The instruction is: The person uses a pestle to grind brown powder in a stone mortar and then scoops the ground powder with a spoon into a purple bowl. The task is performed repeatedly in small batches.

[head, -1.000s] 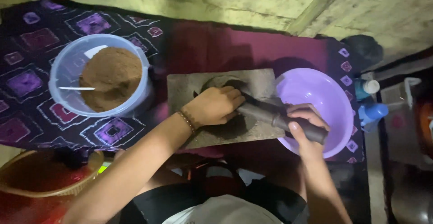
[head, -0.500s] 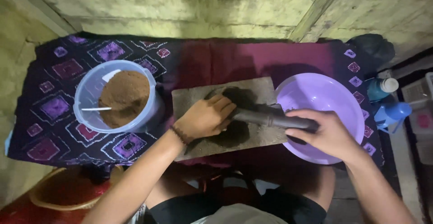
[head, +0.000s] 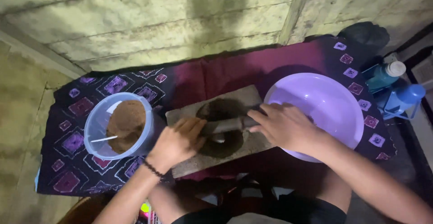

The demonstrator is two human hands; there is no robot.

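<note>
Between both hands point(head: 178, 143) point(head: 284, 127) | stone roller point(head: 225, 125) | gripped over slab point(head: 252, 98)

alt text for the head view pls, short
Both hands, left hand and right hand, grip a dark stone roller laid across a flat grinding slab smeared with dark paste. A tub of brown powder sits left, an empty purple basin right, on patterned cloth.

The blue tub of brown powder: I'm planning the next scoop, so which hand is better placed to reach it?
Left, probably. The left hand grips the stone roller right beside the blue tub. The right hand is at the roller's far end, over the purple basin.
</note>
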